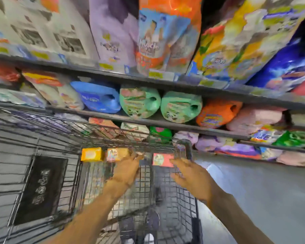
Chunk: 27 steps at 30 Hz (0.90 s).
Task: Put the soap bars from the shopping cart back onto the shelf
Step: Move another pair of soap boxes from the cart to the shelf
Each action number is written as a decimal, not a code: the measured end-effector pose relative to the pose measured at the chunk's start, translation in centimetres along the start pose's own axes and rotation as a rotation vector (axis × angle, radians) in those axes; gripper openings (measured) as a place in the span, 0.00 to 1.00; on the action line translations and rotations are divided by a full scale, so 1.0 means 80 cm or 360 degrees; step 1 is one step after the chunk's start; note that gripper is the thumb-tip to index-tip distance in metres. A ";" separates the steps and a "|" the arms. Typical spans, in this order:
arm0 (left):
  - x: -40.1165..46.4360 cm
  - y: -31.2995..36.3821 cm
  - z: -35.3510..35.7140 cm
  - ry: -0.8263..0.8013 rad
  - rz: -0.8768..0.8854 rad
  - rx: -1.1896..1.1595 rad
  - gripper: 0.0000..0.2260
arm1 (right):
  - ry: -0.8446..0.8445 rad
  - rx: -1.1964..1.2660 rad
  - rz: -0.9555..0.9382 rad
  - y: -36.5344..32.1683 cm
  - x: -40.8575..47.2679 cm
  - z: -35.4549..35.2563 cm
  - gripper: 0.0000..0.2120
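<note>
Three soap bars lie in the wire shopping cart (165,196): a yellow one (92,154) at the left, an orange patterned one (117,154) in the middle, a pink-red one (161,159) at the right. My left hand (126,170) reaches into the cart, fingers apart, its fingertips touching the right end of the orange patterned bar. My right hand (192,175) hovers open just right of the pink-red bar, holding nothing. The shelf (165,123) stands right behind the cart. The view is blurred.
The shelves hold detergent bags, blue (97,97), green (139,101) and orange (218,113) jugs and lower soap packs. A black sign (40,189) hangs on the cart's left side. Grey floor (262,191) lies to the right.
</note>
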<state>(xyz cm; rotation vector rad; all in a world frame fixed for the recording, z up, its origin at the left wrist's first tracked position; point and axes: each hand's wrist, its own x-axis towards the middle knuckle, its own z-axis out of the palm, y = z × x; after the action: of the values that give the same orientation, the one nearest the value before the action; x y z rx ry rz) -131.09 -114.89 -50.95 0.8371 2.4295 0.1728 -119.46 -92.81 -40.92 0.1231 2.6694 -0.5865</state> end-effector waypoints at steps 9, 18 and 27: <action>0.133 -0.043 0.104 -0.0095 -0.0034 0.0383 0.30 | 0.0110 0.0029 -0.0139 0.019 0.034 0.092 0.22; 0.120 -0.039 0.104 -0.0021 -0.0057 0.0383 0.28 | 0.0038 -0.0156 0.0007 0.020 0.065 0.111 0.22; 0.089 -0.039 0.124 0.0024 0.0003 0.0486 0.32 | -0.0128 -0.0252 0.0431 0.063 0.171 0.183 0.17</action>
<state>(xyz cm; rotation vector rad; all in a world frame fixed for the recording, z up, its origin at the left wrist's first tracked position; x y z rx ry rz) -131.97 -113.71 -63.45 0.9709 2.5059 -0.1976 -125.76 -94.37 -60.57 0.3992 2.5504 -0.2874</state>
